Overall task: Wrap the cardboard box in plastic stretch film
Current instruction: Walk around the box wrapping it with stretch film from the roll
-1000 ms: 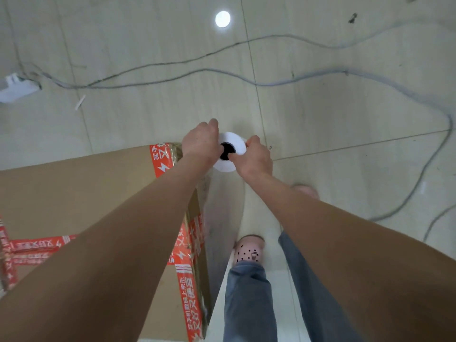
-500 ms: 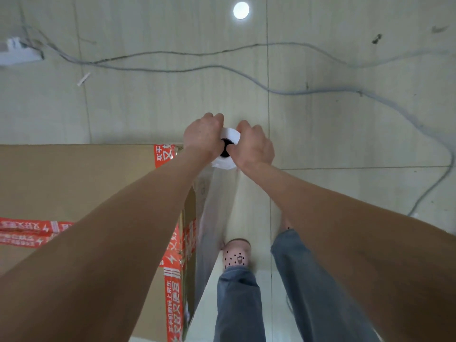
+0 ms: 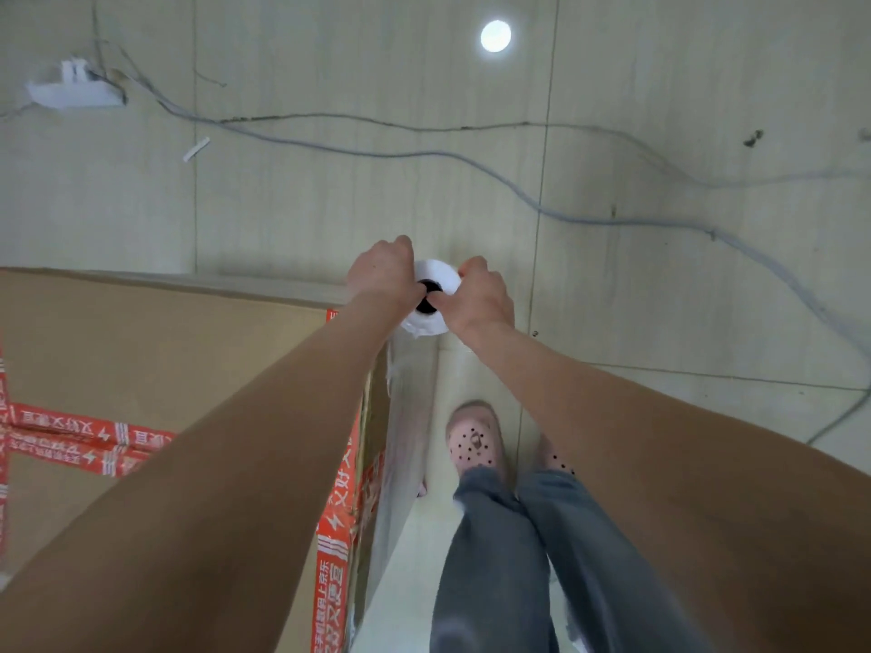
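The fingers [image 3: 403, 245] of the left hand [image 3: 384, 273] and those of the right hand [image 3: 480, 299] curl round the top end of the roll of stretch film [image 3: 426, 325], one hand on each side, thumbs at its dark core hole. The roll stands upright just off the near corner of the cardboard box [image 3: 165, 341]. A clear sheet of film [image 3: 407, 417] runs down from it along the box's side. Red printed tape [image 3: 87, 440] crosses the box's top and edge. Below are pink dotted shoes [image 3: 473, 438] and grey jeans [image 3: 495, 558]. The floor [image 3: 306, 205] is pale glossy tile with thin joints. Grey cables [image 3: 424, 155] snake across it from a white power strip [image 3: 70, 89]. A small white scrap [image 3: 196, 148] lies near them, and a round light reflection [image 3: 495, 36] shines farther off.
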Motion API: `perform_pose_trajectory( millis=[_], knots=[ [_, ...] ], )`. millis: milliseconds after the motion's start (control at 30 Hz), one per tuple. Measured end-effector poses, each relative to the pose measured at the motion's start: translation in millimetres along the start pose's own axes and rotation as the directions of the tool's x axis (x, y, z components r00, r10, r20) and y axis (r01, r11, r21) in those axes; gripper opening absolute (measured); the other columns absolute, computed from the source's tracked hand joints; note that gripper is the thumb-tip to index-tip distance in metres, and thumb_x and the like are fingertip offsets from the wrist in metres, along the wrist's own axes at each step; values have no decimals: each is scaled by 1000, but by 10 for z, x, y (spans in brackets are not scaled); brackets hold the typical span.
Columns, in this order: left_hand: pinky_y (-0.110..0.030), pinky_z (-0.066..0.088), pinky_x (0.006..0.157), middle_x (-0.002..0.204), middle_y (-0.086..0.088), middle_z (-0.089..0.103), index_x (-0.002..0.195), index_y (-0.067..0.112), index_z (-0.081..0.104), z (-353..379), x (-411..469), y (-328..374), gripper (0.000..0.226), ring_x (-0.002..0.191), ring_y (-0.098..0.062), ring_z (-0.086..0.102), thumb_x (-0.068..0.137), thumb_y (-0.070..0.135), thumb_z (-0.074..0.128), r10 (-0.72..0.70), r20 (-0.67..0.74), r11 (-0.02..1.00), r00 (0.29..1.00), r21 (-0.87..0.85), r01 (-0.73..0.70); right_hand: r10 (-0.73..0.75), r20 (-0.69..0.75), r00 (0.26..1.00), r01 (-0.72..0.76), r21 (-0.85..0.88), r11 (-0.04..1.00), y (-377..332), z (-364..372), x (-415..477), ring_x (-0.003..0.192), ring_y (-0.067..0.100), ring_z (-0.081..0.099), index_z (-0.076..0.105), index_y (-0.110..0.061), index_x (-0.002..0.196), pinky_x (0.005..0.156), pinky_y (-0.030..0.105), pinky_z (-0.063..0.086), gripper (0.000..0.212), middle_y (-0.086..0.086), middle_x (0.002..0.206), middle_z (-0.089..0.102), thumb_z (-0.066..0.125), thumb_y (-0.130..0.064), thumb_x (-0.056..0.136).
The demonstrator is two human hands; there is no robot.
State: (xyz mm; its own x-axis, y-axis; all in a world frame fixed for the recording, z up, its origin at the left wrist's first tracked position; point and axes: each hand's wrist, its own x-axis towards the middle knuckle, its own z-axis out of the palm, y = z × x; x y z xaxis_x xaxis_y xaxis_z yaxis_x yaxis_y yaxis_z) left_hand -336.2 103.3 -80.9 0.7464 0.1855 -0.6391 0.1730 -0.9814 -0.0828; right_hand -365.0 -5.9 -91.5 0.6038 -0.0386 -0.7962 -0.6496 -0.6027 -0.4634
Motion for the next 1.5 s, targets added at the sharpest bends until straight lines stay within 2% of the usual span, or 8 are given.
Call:
perform_pose_trajectory(
  millis=[367, 600, 800, 900, 1000, 1167, 1367, 1500],
  knots=[
    [-33, 38, 64, 108, -10, 52, 111, 10, 50, -77, 186, -9, 27, 93, -31, 58, 86, 16, 57, 276, 84, 947, 957, 143, -286, 105, -23, 994, -105, -15, 994, -126, 173, 122, 89, 26, 58, 44, -15, 116, 70, 33, 44, 33, 8, 108, 59, 58, -24, 87],
    [-31, 38, 67, 104, -11, 58, 103, 8, 52, -176, 332, -307, 27, 96, -30, 58, 84, 26, 60, 67, 87, 992, 994, -111, -57, -120, -62, 991, 95, -312, 945, -564, 143, 256, 95, 27, 57, 52, -23, 120, 70, 30, 39, 35, 4, 111, 54, 52, -15, 86],
    [-31, 43, 71, 109, -13, 61, 108, 6, 58, -221, 379, -660, 37, 99, -29, 60, 87, 36, 58, -97, 114, 978, 989, -173, 116, -415, 84, 906, 396, -515, 760, -944, 261, 297, 104, 28, 55, 49, -23, 128, 71, 33, 43, 44, 3, 125, 47, 53, -11, 86],
    [-31, 42, 71, 110, -13, 62, 109, 6, 60, -253, 399, -772, 38, 102, -30, 60, 88, 38, 57, -122, 117, 976, 986, -167, 141, -329, -43, 943, 273, -463, 843, -1012, 389, 318, 115, 25, 43, 45, -21, 130, 72, 32, 39, 47, 5, 129, 40, 56, -9, 86],
    [-33, 36, 66, 113, -11, 56, 114, 7, 50, -265, 410, -713, 34, 102, -30, 58, 88, 28, 58, -22, -24, 988, 999, -150, 18, -197, -144, 970, 130, -376, 918, -988, 402, 351, 112, 26, 44, 46, -20, 124, 68, 32, 35, 39, 5, 127, 41, 55, -11, 87],
    [-34, 36, 61, 114, -9, 51, 115, 8, 49, -287, 491, -576, 28, 100, -27, 53, 87, 12, 52, 197, -179, 973, 964, -82, -214, -350, -94, 932, 253, -522, 815, -1007, 312, 391, 99, 25, 50, 51, -18, 116, 64, 32, 35, 29, 4, 118, 48, 53, -12, 88],
    [-35, 37, 66, 104, -14, 57, 104, 4, 52, -303, 556, -752, 25, 93, -34, 59, 84, 18, 59, 0, -150, 963, 989, -266, -40, -490, 36, 871, 409, -607, 682, -1141, 343, 427, 115, 22, 42, 48, -21, 125, 65, 32, 38, 39, 1, 126, 45, 54, -12, 88],
    [-33, 38, 69, 106, -15, 62, 106, 3, 53, -320, 584, -941, 39, 97, -34, 59, 82, 32, 65, -217, -48, 898, 975, -402, 180, -296, -73, 952, 232, -458, 858, -1210, 417, 453, 117, 25, 45, 42, -18, 131, 70, 32, 38, 48, 5, 132, 38, 60, -22, 87]
  ],
)
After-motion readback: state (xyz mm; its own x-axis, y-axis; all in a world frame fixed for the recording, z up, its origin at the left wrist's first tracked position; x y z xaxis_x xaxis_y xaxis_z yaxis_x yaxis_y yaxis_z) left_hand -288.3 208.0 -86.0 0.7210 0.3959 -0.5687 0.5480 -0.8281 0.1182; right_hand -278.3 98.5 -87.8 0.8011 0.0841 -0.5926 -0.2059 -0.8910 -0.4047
